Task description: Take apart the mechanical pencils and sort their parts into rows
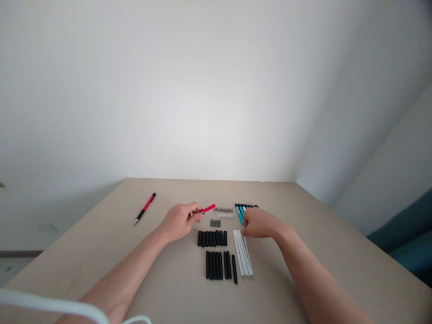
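Pinched in the fingers of my left hand (182, 220) is a pink pen barrel (208, 209), its free end pointing right. My right hand (261, 222) is closed, knuckles up, at the top ends of the white pen refills (241, 254). Its fingertips are hidden, so I cannot tell what they grip. Just behind it lie several teal pen barrels with black ends (239, 212), partly covered by the hand. Between the hands are small springs (215, 223), clear plastic pieces (225, 216) and metal pen tips (223, 209) in short rows.
Closer to me lie a row of short black tubes (212, 238) and a row of longer black tubes (214, 265). A complete pink and black pen (145, 208) rests at the left of the table (162, 288). A white wall (209, 90) stands behind. A blurred white cable-like shape (50, 302) crosses the lower left.
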Available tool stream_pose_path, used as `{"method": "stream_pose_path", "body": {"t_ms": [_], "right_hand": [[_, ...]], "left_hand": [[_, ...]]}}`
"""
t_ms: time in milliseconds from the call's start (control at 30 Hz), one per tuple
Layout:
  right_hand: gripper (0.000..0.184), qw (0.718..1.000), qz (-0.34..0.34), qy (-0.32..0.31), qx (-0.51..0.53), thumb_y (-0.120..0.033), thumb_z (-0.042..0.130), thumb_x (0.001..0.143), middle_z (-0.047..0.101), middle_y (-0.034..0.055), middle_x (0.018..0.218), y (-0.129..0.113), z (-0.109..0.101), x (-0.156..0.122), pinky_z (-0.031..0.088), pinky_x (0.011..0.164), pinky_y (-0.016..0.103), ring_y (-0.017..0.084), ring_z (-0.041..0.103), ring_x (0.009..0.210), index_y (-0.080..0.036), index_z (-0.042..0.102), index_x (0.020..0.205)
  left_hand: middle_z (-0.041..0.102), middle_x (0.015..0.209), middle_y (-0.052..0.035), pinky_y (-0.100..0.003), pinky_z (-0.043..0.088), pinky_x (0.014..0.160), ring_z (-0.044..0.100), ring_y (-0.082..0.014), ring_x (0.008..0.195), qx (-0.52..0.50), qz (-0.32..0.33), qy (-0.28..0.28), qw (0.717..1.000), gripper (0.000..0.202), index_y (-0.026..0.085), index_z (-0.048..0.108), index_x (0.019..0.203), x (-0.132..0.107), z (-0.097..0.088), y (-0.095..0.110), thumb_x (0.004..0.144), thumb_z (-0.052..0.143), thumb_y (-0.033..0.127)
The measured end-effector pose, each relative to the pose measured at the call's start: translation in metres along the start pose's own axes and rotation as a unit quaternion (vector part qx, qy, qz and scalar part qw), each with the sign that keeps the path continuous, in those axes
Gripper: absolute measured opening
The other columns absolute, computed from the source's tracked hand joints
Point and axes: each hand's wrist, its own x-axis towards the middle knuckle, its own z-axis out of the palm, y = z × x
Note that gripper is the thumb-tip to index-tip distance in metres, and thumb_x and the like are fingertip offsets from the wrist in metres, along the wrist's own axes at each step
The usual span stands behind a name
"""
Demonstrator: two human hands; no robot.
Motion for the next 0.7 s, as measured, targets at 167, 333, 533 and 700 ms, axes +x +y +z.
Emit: {"method": "stream_pose_path", "body": {"t_ms": [167,333,533,700], "right_hand": [[0.019,0.999,0.013,0.024,-0.019,-0.020,0.055,0.059,0.069,0.0105,0.073,-0.001,0.002,0.001,0.030,0.043,0.023,0.019,0.062,0.060,-0.013,0.069,0.070],[0.021,0.999,0.019,0.031,-0.036,-0.025,0.059,0.058,0.069,0.0103,0.073,-0.003,0.001,0.000,0.030,0.043,0.023,0.020,0.062,0.061,-0.014,0.069,0.074],[0.018,0.996,0.024,0.063,-0.054,-0.028,0.058,0.063,0.068,0.0097,0.072,-0.010,-0.005,-0.002,0.030,0.046,0.023,0.019,0.062,0.062,-0.016,0.068,0.071],[0.016,0.994,0.019,0.087,-0.057,-0.026,0.055,0.063,0.067,0.0094,0.070,-0.013,-0.007,-0.003,0.028,0.046,0.024,0.019,0.060,0.061,-0.017,0.068,0.065]], "left_hand": [[0.066,0.072,0.0037,-0.020,0.036,0.055,0.050,-0.0104,0.054,0.001,0.003,0.001,1.000,0.015,0.023,0.061,0.085,0.000,0.000,0.000,0.086,0.048,0.031],[0.063,0.067,0.0029,-0.020,0.035,0.055,0.049,-0.0109,0.055,0.013,0.013,0.009,1.000,0.018,0.022,0.063,0.085,0.000,0.001,0.000,0.086,0.050,0.035],[0.061,0.071,0.0021,-0.020,0.036,0.056,0.047,-0.0105,0.057,-0.011,0.033,0.019,0.999,0.020,0.021,0.062,0.087,0.001,0.003,-0.003,0.088,0.047,0.033],[0.063,0.078,0.0004,-0.021,0.037,0.059,0.049,-0.0110,0.060,-0.013,0.040,0.026,0.999,0.021,0.020,0.063,0.088,0.001,0.003,-0.003,0.088,0.046,0.033]]}}
